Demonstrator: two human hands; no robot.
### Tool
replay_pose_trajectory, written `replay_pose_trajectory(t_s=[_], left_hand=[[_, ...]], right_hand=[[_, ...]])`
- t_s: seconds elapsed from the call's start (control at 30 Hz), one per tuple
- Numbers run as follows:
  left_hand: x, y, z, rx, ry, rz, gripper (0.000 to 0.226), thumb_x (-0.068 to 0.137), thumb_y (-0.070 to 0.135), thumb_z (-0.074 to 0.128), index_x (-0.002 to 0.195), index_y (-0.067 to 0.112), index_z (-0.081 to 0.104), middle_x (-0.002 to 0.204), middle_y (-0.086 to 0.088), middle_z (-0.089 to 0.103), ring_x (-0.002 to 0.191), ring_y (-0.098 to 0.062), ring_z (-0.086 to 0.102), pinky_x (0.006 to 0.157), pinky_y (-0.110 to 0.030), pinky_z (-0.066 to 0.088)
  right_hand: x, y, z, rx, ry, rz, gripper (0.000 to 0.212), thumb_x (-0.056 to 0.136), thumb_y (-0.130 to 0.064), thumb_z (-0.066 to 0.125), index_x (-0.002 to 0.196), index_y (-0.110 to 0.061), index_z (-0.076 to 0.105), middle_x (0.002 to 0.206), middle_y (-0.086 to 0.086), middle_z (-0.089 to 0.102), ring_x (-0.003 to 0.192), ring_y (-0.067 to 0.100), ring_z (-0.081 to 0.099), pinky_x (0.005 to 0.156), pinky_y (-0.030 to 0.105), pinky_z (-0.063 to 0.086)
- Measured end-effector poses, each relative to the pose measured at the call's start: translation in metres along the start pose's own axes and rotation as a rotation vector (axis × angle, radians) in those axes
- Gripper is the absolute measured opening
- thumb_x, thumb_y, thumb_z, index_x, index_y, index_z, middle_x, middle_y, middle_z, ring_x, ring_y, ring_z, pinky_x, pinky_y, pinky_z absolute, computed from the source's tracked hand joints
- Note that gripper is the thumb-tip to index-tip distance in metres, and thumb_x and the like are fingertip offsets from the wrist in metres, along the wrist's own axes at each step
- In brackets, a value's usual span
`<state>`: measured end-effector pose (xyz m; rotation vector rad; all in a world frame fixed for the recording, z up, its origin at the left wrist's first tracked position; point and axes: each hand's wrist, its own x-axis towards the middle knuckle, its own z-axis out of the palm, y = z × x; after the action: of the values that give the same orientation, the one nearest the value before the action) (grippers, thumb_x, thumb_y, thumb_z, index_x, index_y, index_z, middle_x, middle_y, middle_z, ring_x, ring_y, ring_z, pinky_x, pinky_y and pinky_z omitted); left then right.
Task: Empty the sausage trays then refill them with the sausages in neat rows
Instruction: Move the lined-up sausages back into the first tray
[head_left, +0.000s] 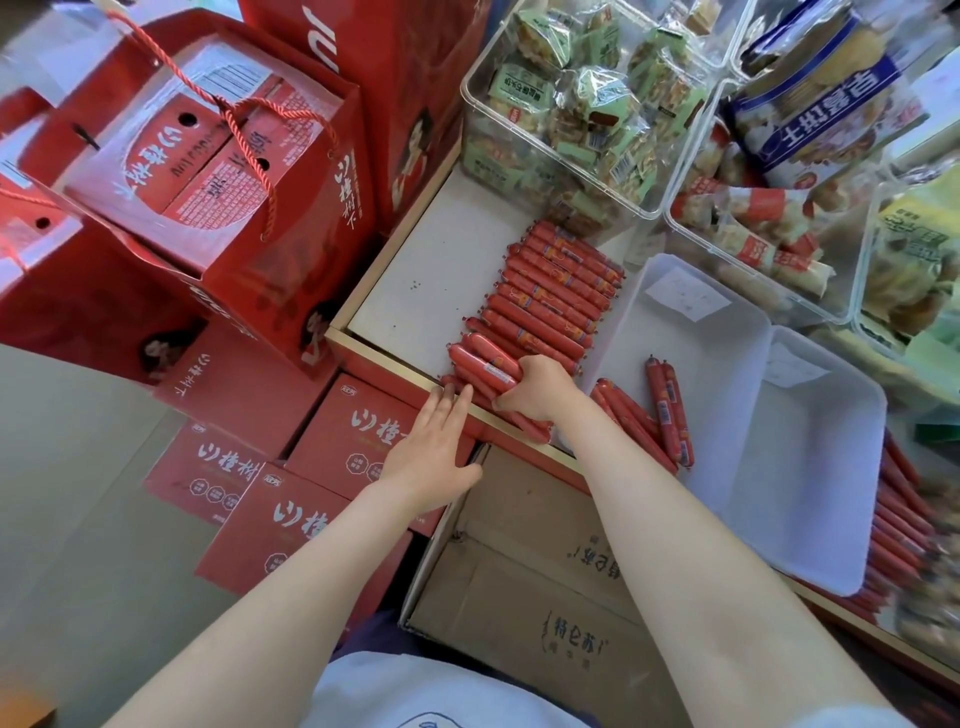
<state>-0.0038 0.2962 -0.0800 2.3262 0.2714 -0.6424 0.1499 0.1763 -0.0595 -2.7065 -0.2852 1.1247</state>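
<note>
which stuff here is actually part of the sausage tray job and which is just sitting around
In the job:
sausage row on the shelf
sausages gripped by right hand
left hand, flat at the shelf edge
white tray, a few loose sausages inside

Lying about:
red gift boxes
clear snack bins
cardboard carton

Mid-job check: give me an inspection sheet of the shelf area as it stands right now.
Surface: white shelf, partly bare.
Job's things: row of sausages lying on the shelf; white tray holding only a few loose sausages at its near-left corner.
Clutter: clear bins of snacks behind.
Grippers: right hand grips a bundle of sausages; left hand flat, fingers at the shelf edge.
Cables: nothing seen.
Surroundings: red gift boxes left, cardboard box below.
</note>
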Motion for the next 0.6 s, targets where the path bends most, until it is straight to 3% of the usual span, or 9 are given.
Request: replay_pose_trajectory(t_s=[0.1,0.23,0.33,0.4,0.5,0.6], left_hand=[[-0.002,0.002,-0.007,-0.026,-0.012,-0.008,0.096,0.093,0.035,0.053,0.157,0.030,-0.018,0.165,0.011,-0.016,0.148,-0.002,-0.023,0.111,-0.040,0.038],[-0.004,0.004,-0.012,-0.045,-0.029,-0.027,0.093,0.095,0.032,0.055,0.158,0.028,-0.013,0.165,0.013,-0.013,0.151,-0.005,-0.012,0.102,-0.033,0.040],[0.002,0.013,-0.004,-0.042,0.042,-0.045,0.087,0.096,0.038,0.057,0.160,0.024,-0.001,0.168,0.006,-0.005,0.153,-0.012,-0.008,0.122,-0.044,0.020],[0.007,0.035,0.003,-0.038,0.087,-0.012,0.079,0.099,0.043,0.052,0.160,0.021,0.006,0.168,0.001,0.003,0.154,-0.016,-0.004,0.125,-0.043,0.011],[0.014,0.081,0.018,-0.132,0.117,0.114,0.070,0.101,0.043,0.049,0.159,0.021,0.016,0.167,0.002,0.011,0.153,-0.016,0.004,0.125,-0.037,0.008],[0.023,0.113,0.033,-0.166,0.146,0.187,0.070,0.102,0.042,0.047,0.160,0.020,0.013,0.167,0.002,0.007,0.153,-0.013,0.002,0.125,-0.034,0.006]], right_hand=[[-0.002,0.001,-0.005,0.200,-0.052,-0.005,0.027,0.075,-0.029,0.079,0.080,-0.015,0.056,0.071,-0.001,0.056,0.059,0.015,0.053,0.052,0.025,0.042],[-0.012,0.000,-0.038,0.537,-0.009,-0.045,0.027,0.077,-0.024,0.079,0.096,-0.009,0.068,0.081,0.003,0.066,0.067,0.018,0.062,0.061,0.027,0.051],[-0.029,0.018,-0.066,0.951,0.056,-0.079,0.031,0.078,-0.025,0.081,0.102,-0.012,0.069,0.094,0.007,0.073,0.086,0.025,0.071,0.081,0.038,0.059],[-0.047,0.045,-0.075,1.265,0.033,-0.127,0.032,0.081,-0.023,0.077,0.107,-0.008,0.066,0.090,0.008,0.071,0.083,0.026,0.070,0.077,0.040,0.059],[-0.076,0.097,-0.071,1.651,-0.027,-0.126,0.024,0.087,-0.023,0.066,0.104,-0.006,0.066,0.088,0.008,0.070,0.078,0.022,0.069,0.076,0.040,0.058],[-0.092,0.148,-0.065,1.792,0.056,0.007,0.018,0.087,-0.022,0.065,0.098,-0.008,0.070,0.091,0.010,0.071,0.077,0.021,0.071,0.073,0.036,0.060]])
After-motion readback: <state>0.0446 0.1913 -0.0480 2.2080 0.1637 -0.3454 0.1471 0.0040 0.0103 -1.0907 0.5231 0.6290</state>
